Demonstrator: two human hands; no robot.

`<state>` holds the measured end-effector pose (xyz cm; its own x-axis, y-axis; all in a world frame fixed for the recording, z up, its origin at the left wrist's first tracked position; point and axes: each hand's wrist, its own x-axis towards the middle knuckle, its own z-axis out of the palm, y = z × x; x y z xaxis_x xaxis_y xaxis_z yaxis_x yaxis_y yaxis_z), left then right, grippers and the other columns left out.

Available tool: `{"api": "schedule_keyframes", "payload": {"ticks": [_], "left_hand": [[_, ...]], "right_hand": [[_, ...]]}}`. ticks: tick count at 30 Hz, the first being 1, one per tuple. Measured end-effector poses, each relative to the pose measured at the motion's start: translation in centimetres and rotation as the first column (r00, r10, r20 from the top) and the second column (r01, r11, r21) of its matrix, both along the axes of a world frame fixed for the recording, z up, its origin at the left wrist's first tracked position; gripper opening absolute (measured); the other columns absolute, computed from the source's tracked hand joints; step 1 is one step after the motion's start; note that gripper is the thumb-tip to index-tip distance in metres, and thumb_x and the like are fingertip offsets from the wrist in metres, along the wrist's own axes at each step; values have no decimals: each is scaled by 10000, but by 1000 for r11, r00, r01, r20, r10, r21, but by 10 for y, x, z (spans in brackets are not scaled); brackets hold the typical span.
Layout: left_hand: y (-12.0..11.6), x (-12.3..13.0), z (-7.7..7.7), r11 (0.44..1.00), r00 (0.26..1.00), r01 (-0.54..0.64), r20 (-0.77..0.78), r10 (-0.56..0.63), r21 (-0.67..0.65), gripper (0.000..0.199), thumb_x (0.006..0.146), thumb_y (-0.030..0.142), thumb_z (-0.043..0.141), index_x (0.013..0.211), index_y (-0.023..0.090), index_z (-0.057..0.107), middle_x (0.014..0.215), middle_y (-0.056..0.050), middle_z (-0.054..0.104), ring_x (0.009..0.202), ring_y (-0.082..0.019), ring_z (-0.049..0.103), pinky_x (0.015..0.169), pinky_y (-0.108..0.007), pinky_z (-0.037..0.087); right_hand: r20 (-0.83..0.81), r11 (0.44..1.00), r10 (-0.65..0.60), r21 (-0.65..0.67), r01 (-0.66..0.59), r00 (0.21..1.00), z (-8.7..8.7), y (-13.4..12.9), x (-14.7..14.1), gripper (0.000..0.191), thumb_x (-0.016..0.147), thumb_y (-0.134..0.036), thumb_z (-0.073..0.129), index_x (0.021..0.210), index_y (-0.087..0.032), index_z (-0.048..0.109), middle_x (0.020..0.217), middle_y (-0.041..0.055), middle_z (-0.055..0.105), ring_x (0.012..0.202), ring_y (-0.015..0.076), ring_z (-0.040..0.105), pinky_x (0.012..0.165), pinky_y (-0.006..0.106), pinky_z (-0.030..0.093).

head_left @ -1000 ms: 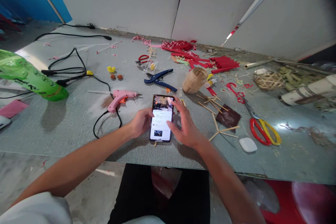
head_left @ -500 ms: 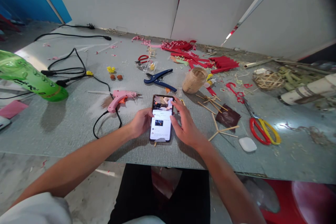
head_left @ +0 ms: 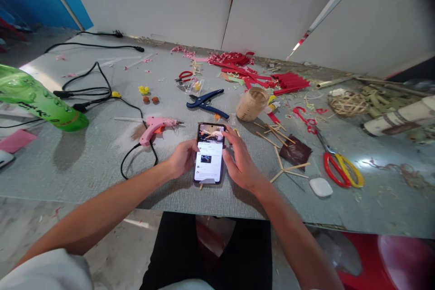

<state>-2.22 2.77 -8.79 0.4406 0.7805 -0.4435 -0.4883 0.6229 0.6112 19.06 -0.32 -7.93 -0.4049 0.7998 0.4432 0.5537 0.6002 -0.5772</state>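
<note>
A lit smartphone (head_left: 209, 165) is held upright near the table's front edge, a video at the top of its screen and text below. My left hand (head_left: 183, 158) grips its left side, thumb at the edge of the screen. On the other side my right hand (head_left: 240, 163) holds the right edge, fingers at the upper corner and thumb beside the screen. A pink glue gun (head_left: 154, 129) lies left of the phone. To the right are thin wooden sticks (head_left: 280, 163), some joined in a Y shape, and a dark brown sheet (head_left: 295, 150).
Behind the phone are blue-handled cutters (head_left: 208, 103) and a jar (head_left: 251, 105). Red paper strips (head_left: 288, 82) lie near the wall. Red-and-yellow scissors (head_left: 336, 167) and a white case (head_left: 320, 187) sit at right. A green bottle (head_left: 44, 102) and black cables (head_left: 91, 95) are at left.
The picture in the video on the phone has changed. My right thumb has shifted slightly right, away from the screen. Everything else stays where it was.
</note>
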Motion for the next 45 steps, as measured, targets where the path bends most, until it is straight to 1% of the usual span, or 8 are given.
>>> {"api": "schedule_keyframes", "payload": {"ticks": [6, 12, 17, 20, 26, 34, 40, 45], "left_hand": [[-1, 1, 2, 1000, 1000, 16, -19, -16, 6, 239, 555, 166, 587, 765, 137, 697, 804, -98, 719, 763, -241, 619, 774, -359, 491], [-1, 2, 6, 1000, 999, -5, -36, 5, 1, 276, 538, 167, 588, 781, 136, 716, 854, -100, 736, 812, -241, 627, 797, -355, 504], [-1, 1, 3, 1000, 1000, -1, -30, 1, 15, 240, 544, 166, 586, 753, 143, 703, 830, -99, 735, 786, -241, 629, 776, -358, 512], [-1, 1, 1, 999, 1000, 8, -12, -8, 31, 216, 552, 160, 591, 740, 145, 695, 824, -103, 735, 787, -245, 638, 789, -364, 522], [0, 1, 1, 1000, 1000, 4, -23, -4, 21, 249, 547, 164, 591, 772, 146, 697, 848, -100, 736, 806, -252, 637, 806, -377, 521], [-1, 1, 2, 1000, 1000, 4, 4, -4, 26, 244, 553, 158, 584, 777, 148, 679, 861, -101, 730, 821, -254, 635, 820, -372, 512], [-1, 0, 1, 1000, 1000, 4, 7, -4, 26, 237, 570, 148, 586, 783, 140, 689, 852, -108, 728, 805, -252, 639, 806, -365, 502], [0, -1, 0, 1000, 1000, 6, -8, -6, 13, 217, 579, 150, 587, 771, 138, 688, 813, -99, 714, 755, -241, 625, 780, -364, 498]], "right_hand": [[3, 1000, 0, 9, 0, 1000, 0, 0, 0, 544, 1084, -235, 390, 1612, -293, 271, 1694, 116, 300, 1581, 275, 288, 1284, 602, 310], [8, 1000, 6, 12, -6, 1000, 0, 0, 0, 552, 1081, -229, 400, 1612, -287, 263, 1693, 126, 295, 1584, 276, 281, 1277, 611, 315], [10, 1000, 6, 1, -6, 1000, 1, 0, 0, 551, 1079, -221, 405, 1609, -283, 269, 1690, 129, 301, 1584, 267, 280, 1280, 605, 308], [12, 1000, 13, 2, -13, 1000, 2, 0, 0, 558, 1077, -219, 411, 1612, -279, 265, 1693, 127, 296, 1587, 268, 272, 1285, 601, 301], [22, 1000, 4, 7, -4, 1000, 3, -1, 0, 557, 1078, -229, 402, 1613, -281, 258, 1692, 126, 301, 1584, 275, 282, 1279, 607, 314], [24, 1000, 6, -22, -5, 1000, 3, -1, 0, 550, 1077, -230, 398, 1610, -272, 271, 1694, 122, 301, 1587, 271, 273, 1284, 602, 307], [34, 1000, -2, -7, 2, 999, 3, -1, 0, 566, 1078, -251, 396, 1623, -284, 248, 1695, 123, 295, 1588, 285, 273, 1276, 624, 314], [41, 1000, -4, -4, 4, 999, 3, -1, 0, 559, 1081, -263, 399, 1619, -280, 249, 1698, 123, 290, 1588, 286, 272, 1277, 624, 309]]}}
